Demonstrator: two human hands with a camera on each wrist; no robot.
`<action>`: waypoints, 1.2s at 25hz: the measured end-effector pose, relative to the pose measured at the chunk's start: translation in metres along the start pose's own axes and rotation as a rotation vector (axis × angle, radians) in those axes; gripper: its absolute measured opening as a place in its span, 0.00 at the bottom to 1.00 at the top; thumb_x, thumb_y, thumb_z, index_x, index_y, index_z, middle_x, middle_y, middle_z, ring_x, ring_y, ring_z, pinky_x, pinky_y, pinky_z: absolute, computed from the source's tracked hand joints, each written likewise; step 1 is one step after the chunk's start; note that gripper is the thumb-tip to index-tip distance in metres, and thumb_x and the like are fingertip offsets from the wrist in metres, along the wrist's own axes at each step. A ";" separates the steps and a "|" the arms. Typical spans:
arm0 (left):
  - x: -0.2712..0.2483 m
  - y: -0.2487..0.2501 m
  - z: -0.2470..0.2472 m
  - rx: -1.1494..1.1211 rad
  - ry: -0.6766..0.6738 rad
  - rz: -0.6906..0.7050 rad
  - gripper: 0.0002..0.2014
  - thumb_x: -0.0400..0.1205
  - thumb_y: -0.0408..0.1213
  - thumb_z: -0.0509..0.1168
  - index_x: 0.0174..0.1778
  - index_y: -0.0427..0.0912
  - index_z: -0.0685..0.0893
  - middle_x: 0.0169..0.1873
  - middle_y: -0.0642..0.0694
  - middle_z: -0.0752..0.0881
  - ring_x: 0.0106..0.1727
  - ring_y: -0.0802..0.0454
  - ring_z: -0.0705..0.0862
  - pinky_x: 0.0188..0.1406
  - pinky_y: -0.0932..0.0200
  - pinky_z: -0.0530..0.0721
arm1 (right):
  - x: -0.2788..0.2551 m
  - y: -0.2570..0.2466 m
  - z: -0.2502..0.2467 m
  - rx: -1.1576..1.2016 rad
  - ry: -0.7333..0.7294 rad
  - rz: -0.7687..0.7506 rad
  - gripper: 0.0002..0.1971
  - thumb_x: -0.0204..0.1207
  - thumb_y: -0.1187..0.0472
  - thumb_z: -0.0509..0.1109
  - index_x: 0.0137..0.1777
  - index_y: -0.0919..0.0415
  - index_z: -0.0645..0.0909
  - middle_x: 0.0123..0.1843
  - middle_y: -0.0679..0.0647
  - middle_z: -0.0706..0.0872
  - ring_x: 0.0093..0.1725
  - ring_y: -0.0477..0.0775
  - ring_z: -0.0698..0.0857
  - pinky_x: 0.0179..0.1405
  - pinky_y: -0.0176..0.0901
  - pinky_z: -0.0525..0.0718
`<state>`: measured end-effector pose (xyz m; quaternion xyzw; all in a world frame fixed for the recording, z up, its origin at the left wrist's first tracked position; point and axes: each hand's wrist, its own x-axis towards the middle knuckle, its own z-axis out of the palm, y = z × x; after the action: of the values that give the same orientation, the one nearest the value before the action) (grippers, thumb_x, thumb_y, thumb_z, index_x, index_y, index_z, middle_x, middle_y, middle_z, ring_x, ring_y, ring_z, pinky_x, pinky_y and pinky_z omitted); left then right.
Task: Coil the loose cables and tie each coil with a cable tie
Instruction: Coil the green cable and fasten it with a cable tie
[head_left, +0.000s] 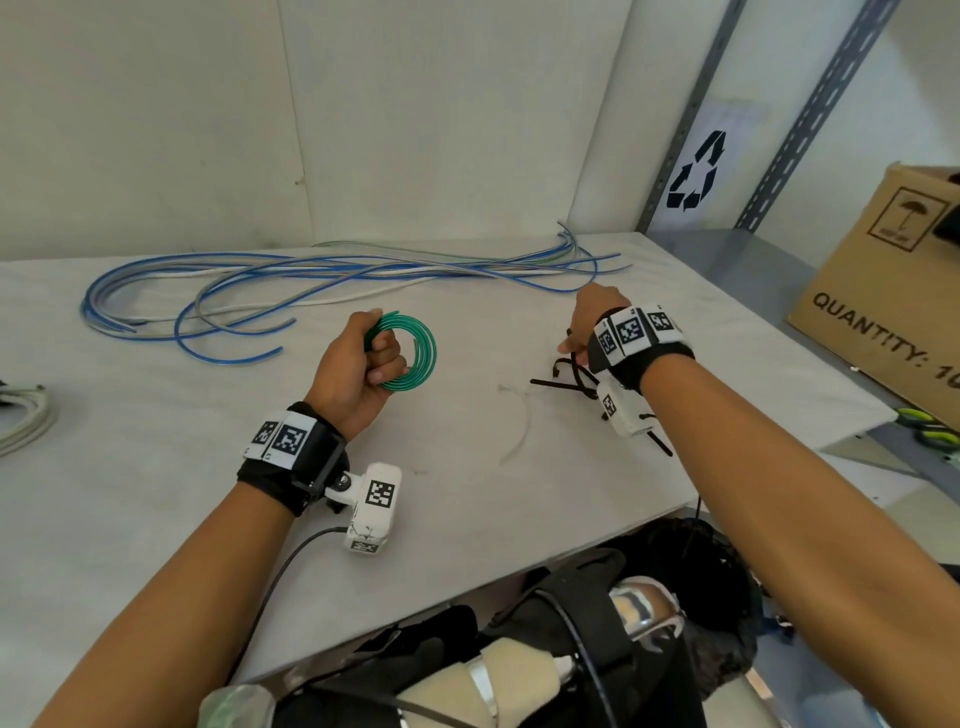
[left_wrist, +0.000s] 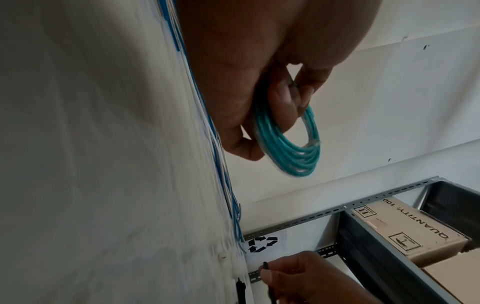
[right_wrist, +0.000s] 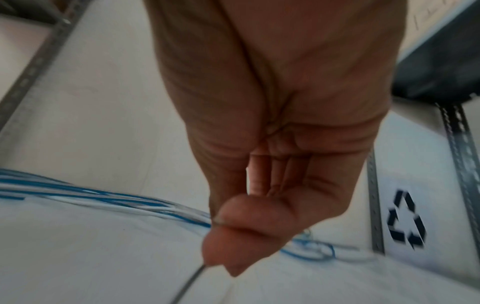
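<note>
My left hand (head_left: 375, 358) grips a small coil of green cable (head_left: 420, 347) just above the white table (head_left: 156, 509); in the left wrist view the coil (left_wrist: 291, 152) hangs from the curled fingers. My right hand (head_left: 581, 340) pinches one black cable tie (left_wrist: 265, 265) between thumb and forefinger; the right wrist view shows the thin tie (right_wrist: 189, 283) running down from the pinch. Several black cable ties (head_left: 569, 382) lie on the table under that wrist. Loose blue and white cables (head_left: 322, 275) sprawl across the back of the table.
A pale cable tie (head_left: 522, 423) lies between the hands. A white cable coil (head_left: 26, 421) sits at the left edge. A cardboard box (head_left: 883, 291) stands on a metal shelf to the right. The wall is close behind the table.
</note>
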<state>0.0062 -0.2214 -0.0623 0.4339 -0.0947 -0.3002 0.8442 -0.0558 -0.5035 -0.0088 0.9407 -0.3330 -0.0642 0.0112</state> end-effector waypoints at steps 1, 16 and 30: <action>0.001 -0.001 -0.001 0.003 0.007 0.002 0.27 0.90 0.42 0.53 0.21 0.48 0.70 0.22 0.51 0.61 0.19 0.58 0.59 0.20 0.64 0.66 | -0.004 -0.002 -0.008 -0.009 0.021 0.004 0.28 0.70 0.48 0.84 0.59 0.66 0.77 0.50 0.58 0.84 0.53 0.60 0.87 0.43 0.48 0.82; -0.005 0.070 -0.043 0.505 0.447 0.543 0.21 0.91 0.40 0.55 0.28 0.47 0.69 0.22 0.54 0.66 0.25 0.56 0.64 0.31 0.56 0.66 | -0.081 -0.190 -0.028 1.522 -0.001 -0.812 0.02 0.79 0.64 0.77 0.48 0.59 0.86 0.36 0.55 0.91 0.23 0.57 0.87 0.24 0.41 0.84; 0.000 0.083 -0.062 0.425 0.475 0.629 0.11 0.83 0.47 0.62 0.50 0.42 0.79 0.35 0.38 0.74 0.38 0.42 0.70 0.41 0.46 0.74 | -0.080 -0.227 -0.006 1.709 -0.065 -1.064 0.03 0.80 0.69 0.72 0.46 0.63 0.84 0.46 0.66 0.91 0.47 0.62 0.94 0.51 0.50 0.92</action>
<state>0.0678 -0.1428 -0.0344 0.6048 -0.0852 0.1052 0.7848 0.0254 -0.2770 -0.0087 0.6577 0.1956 0.1739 -0.7063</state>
